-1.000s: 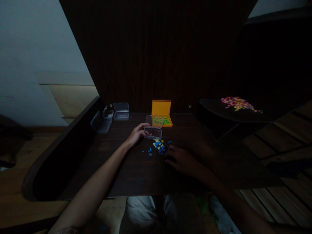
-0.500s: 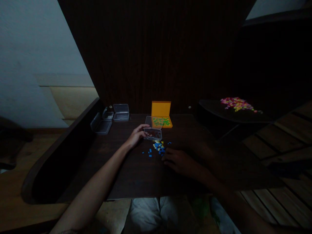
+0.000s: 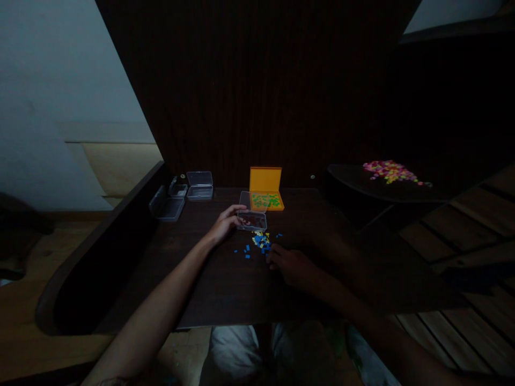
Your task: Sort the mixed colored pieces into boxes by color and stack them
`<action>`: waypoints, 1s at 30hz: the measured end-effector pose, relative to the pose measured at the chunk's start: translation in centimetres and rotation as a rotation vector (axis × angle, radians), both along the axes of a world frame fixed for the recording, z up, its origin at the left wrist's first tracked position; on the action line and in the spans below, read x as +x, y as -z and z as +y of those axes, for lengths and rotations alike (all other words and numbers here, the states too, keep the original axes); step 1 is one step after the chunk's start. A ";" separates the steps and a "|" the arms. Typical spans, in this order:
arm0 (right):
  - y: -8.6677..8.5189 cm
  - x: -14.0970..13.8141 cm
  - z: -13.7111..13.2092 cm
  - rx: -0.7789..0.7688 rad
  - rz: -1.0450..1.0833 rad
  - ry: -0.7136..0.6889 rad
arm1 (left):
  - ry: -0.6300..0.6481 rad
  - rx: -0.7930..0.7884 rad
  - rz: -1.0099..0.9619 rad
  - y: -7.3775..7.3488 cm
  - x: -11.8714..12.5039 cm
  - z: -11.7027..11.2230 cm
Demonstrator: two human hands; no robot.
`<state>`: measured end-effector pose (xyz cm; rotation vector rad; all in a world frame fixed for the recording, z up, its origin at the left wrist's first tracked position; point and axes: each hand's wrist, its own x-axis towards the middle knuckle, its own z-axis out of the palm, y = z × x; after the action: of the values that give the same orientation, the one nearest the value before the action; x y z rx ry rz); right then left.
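Observation:
My left hand grips the left side of a small clear plastic box, whose hinged lid stands up at the back. Some dark reddish bits show inside it. Just in front of the box lies a loose pile of small blue and yellow pieces, with several blue ones scattered to its left. At the pile's right edge, my right hand has its fingers drawn together in a pinch. What is between the fingertips is too dark and small to make out.
Behind the clear box, an open orange case holds green pieces. Other open clear boxes stand at the back left, near the desk's raised side panel. A heap of pink and yellow bits lies on a shelf at right.
The fingers of my right hand have drawn closer together at the pile's right edge. My left hand stays on the clear box.

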<state>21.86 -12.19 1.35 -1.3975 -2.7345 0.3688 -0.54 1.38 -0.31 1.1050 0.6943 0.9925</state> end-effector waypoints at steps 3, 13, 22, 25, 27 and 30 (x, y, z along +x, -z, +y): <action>0.1 -0.1 0.1 -0.023 -0.023 0.001 | -0.002 0.008 -0.002 0.1 0.0 0.0; -1.0 -0.9 -0.1 -0.031 -0.201 -0.003 | -0.006 -0.001 0.002 0.2 -0.1 0.1; -2.2 -2.2 -0.8 0.027 -0.354 -0.020 | 0.004 0.019 -0.001 0.1 -0.1 0.1; -1.9 -2.3 -0.9 0.046 -0.364 -0.017 | 0.005 0.019 0.003 0.0 -0.1 0.0; -1.6 -2.2 -0.8 0.059 -0.355 -0.016 | 0.004 0.007 0.004 -0.1 -0.1 -0.1; -1.3 -2.1 -0.8 0.073 -0.329 -0.021 | 0.004 -0.005 -0.002 0.0 -0.1 0.0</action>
<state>19.73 -12.97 2.61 -1.5329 -2.9822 0.0395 -0.62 1.39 -0.30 1.1013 0.6924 0.9877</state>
